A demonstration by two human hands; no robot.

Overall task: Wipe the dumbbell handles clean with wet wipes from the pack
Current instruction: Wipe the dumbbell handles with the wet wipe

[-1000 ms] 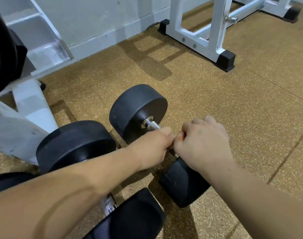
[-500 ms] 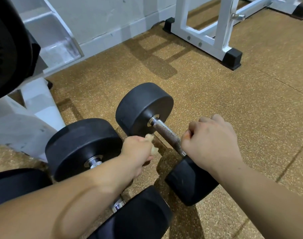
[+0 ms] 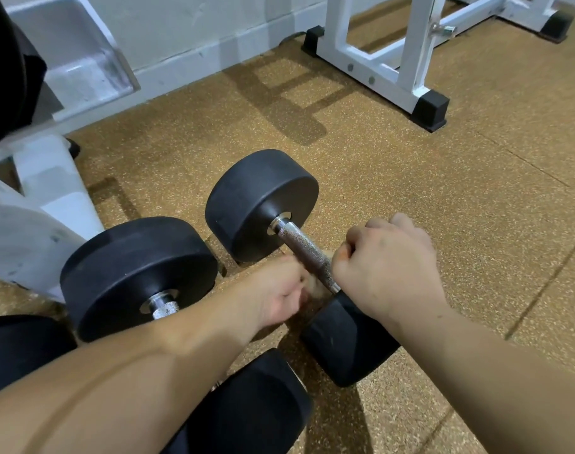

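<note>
Knurled chrome dumbbell handle (image 3: 304, 253) running far-left to near-right, between 2 hands. Left hand (image 3: 279, 296) pinching blurred beige wipe (image 3: 314, 288) at near end; right hand (image 3: 387, 267) fisted alongside, hold unclear.

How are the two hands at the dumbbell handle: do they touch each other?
Apart. The head view shows the left hand and the right hand on opposite sides of the dumbbell handle, bare metal visible between them.
</note>
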